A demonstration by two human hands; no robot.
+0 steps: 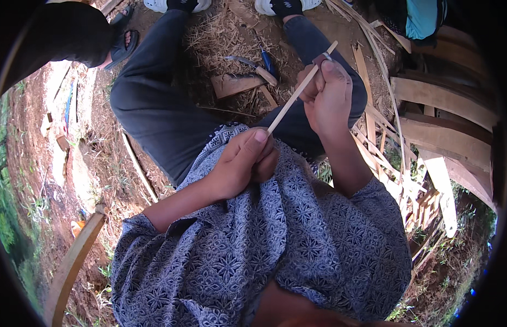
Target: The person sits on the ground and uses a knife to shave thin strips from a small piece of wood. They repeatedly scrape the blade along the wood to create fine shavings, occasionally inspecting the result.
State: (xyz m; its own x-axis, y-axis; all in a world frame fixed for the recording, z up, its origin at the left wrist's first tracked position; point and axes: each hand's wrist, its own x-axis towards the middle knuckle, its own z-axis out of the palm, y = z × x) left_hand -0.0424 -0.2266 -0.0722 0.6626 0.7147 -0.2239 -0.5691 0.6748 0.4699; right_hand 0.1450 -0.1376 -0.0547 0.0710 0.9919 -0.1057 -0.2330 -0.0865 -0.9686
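Pale bamboo strip (297,92) runs from seven to one o'clock, gripped by the left hand (245,163) low and the right hand (330,95) high, keeping it taut above the lap.

pale smooth wood strip (297,92); patterned cloth shirt (297,240)

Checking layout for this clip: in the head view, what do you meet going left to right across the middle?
Curved wooden strip at lower left → thin stick on the ground → left hand gripping the lower end of the bamboo strip → right hand gripping its upper part → stacked wooden planks at right.
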